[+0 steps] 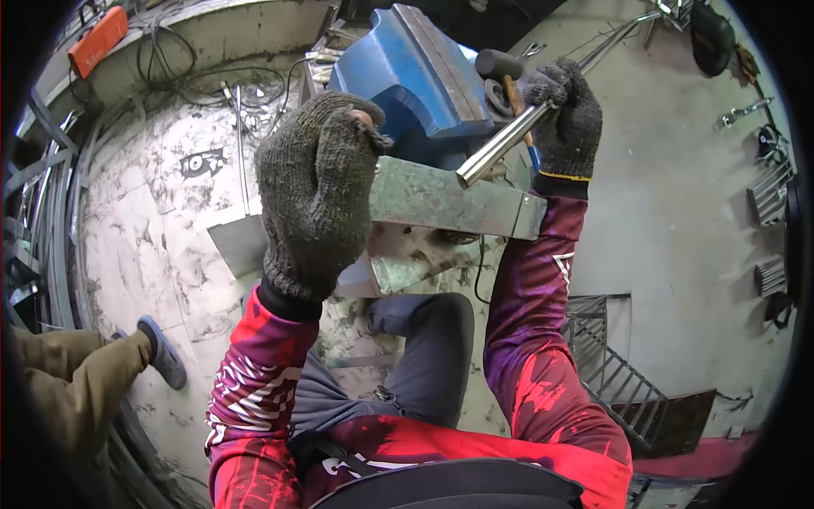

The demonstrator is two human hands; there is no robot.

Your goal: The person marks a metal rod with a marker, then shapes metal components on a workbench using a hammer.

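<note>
My left hand [315,191], in a grey knit glove, rests on a flat grey metal plate [445,199] that lies in front of a big blue vise [420,72]; whether it grips the plate is hidden by the glove. My right hand [566,119], gloved too, is closed around a shiny steel tube [502,144] whose open end points toward me over the plate. A hammer [502,69] with a black head and wooden handle lies just behind the tube, beside the vise.
An orange tool [98,39] and tangled cables [174,59] lie at the back left. Another person's leg and shoe [159,349] stand at the left. Metal grates [615,373] lie on the floor at the right, with more metal parts [770,191] at the far right.
</note>
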